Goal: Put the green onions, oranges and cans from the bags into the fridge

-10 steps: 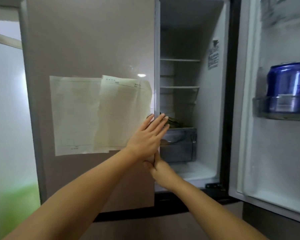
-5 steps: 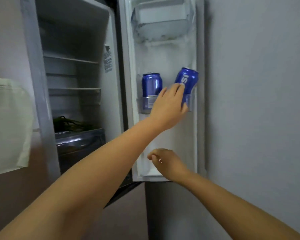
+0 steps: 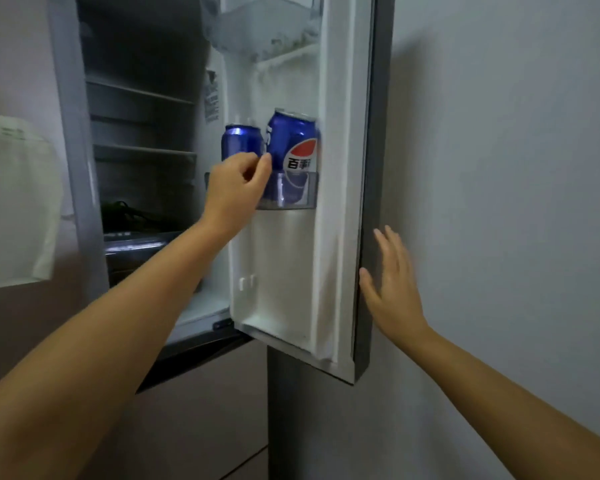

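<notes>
Two blue cans stand in the clear door shelf (image 3: 293, 204) of the open fridge door (image 3: 340, 188). The right can (image 3: 297, 143), with a red, white and blue logo, leans slightly; the left can (image 3: 239, 140) is partly behind my left hand. My left hand (image 3: 236, 192) hovers in front of the shelf with fingers curled, a fingertip touching the right can's left side, not wrapped round it. My right hand (image 3: 394, 289) lies flat, fingers straight, against the door's outer edge. Dark green onions (image 3: 127, 213) lie on the drawer (image 3: 136, 244) inside the fridge.
The fridge compartment (image 3: 142, 133) has glass shelves above the drawer. A frosted upper door bin (image 3: 264, 26) sits above the cans. Papers (image 3: 14, 202) hang on the closed left door. A grey wall (image 3: 499, 168) stands right behind the open door.
The view swung from the left door to the open right door. My left hand set the second can into the door shelf and let go. My right hand rose to the door's outer edge.
</notes>
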Motion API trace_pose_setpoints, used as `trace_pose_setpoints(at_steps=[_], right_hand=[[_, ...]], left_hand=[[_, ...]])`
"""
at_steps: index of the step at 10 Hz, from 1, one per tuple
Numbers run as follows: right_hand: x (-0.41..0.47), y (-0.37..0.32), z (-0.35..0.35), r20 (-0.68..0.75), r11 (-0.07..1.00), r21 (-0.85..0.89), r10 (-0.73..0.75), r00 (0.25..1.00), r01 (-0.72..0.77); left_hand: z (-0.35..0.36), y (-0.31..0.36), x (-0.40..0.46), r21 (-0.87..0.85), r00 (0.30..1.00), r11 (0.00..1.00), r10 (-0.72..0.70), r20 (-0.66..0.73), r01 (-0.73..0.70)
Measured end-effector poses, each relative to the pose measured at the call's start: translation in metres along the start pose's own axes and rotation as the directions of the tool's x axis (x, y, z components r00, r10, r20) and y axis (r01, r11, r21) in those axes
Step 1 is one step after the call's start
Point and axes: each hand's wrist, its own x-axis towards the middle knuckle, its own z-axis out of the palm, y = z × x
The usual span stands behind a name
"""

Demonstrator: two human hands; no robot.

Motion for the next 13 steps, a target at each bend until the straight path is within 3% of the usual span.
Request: trace_pose_setpoints(at_steps=[1,2,3,4,5,7,8,11,12,13], right_hand=[[-0.002,-0.026,0.021,0.071,0.994,0.085,-0.082,0.994,0.076],[-0.014,-0.062,0.054,-0.009,0.975,0.048,-0.219,0.976,0.219],[-0.021,-0.096,0.087,-0.078,0.918,0.062,-0.386,0.919,0.391],[-0.017,-0.124,0.114,-0.024,0.821,0.108,-0.561,0.827,0.560],[-0.007,-0.143,0.149,0.062,0.746,0.072,-0.666,0.744,0.662],[0.013,-0.185,0.236,0.082,0.746,0.013,-0.665,0.742,0.666],[0.026,-0.198,0.275,0.079,0.744,-0.045,-0.662,0.745,0.667],[0.045,-0.195,0.317,0.091,0.699,-0.112,-0.701,0.707,0.707],[0.041,-0.205,0.300,0.225,0.696,-0.059,-0.689,0.689,0.715],[0.044,-0.208,0.252,0.454,0.748,0.132,-0.629,0.631,0.651]], left_hand=[[-0.034,-0.015,-0.013,0.008,0.987,0.999,-0.039,-0.156,0.040],[-0.061,-0.020,-0.031,0.259,0.966,0.961,0.149,-0.212,-0.091],[-0.072,-0.006,-0.044,0.564,0.857,0.665,0.486,0.171,-0.490],[-0.081,-0.004,-0.044,0.625,0.725,0.371,0.405,0.557,-0.687],[-0.113,-0.036,-0.040,0.726,0.784,0.296,0.217,0.582,-0.621],[-0.181,-0.102,-0.034,0.802,0.806,0.094,0.010,0.591,-0.590],[-0.198,-0.130,-0.027,0.819,0.813,0.049,-0.096,0.574,-0.572],[-0.204,-0.176,-0.024,0.823,0.820,-0.033,0.073,0.567,-0.567],[-0.203,-0.156,-0.016,0.832,0.831,0.041,-0.047,0.555,-0.553],[-0.192,-0.152,-0.046,0.880,0.885,0.182,-0.086,0.458,-0.438]])
